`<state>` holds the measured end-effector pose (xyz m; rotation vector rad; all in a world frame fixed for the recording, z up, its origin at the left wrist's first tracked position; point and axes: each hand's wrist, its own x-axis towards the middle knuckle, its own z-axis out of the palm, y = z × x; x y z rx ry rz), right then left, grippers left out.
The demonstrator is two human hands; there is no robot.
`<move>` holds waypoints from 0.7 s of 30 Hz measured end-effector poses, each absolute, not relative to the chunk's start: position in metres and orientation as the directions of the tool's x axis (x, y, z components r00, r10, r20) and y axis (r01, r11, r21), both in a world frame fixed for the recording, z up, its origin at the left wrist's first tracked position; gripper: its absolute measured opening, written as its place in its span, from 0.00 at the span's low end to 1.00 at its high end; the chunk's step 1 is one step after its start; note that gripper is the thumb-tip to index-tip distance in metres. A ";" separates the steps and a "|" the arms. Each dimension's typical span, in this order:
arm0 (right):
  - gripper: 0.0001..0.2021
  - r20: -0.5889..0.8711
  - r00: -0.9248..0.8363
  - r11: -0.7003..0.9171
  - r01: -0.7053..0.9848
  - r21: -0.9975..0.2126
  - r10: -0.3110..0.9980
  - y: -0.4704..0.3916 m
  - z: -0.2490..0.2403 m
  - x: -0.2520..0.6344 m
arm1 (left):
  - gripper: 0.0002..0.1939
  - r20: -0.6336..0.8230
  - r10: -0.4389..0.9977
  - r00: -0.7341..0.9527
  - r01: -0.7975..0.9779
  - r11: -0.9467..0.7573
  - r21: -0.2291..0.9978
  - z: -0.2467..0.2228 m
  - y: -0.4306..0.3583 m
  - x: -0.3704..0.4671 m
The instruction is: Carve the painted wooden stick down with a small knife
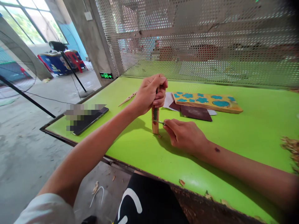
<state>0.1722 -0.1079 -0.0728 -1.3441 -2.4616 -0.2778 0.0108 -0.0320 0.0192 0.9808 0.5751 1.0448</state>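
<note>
A narrow wooden piece (pixel 155 128) with a dark strip along its face stands upright on the green table. Fingers of my left hand (pixel 153 93) are wrapped round its upper part, hiding the top. Lower down on the right, my right hand (pixel 184 133) pinches a thin metal tool (pixel 160 122), whose tip lies against the lower face of the wood. A small shaving (pixel 159 136) lies beside the wood's foot.
Behind my hands are a yellow board with blue shapes (pixel 207 102), brown sandpaper sheets (pixel 196 113) and a pointed wooden piece (pixel 127 99). A dark flat device (pixel 90 121) lies left, wood shavings (pixel 291 151) right. Perforated metal screen (pixel 198 40) borders the table's back.
</note>
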 end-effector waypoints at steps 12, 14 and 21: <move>0.22 0.491 -0.489 0.539 0.841 0.046 0.721 -0.098 -0.076 0.172 | 0.11 0.085 0.905 0.416 -0.450 0.124 0.884 0.016 -0.024 0.008; 0.21 0.490 -0.483 0.526 0.849 0.058 0.726 -0.098 -0.074 0.167 | 0.11 0.121 0.895 0.430 -0.455 0.099 0.885 0.016 -0.027 0.011; 0.20 0.459 -0.486 0.538 0.843 0.020 0.744 -0.101 -0.077 0.168 | 0.09 0.087 0.892 0.444 -0.485 0.157 0.860 0.016 -0.027 0.012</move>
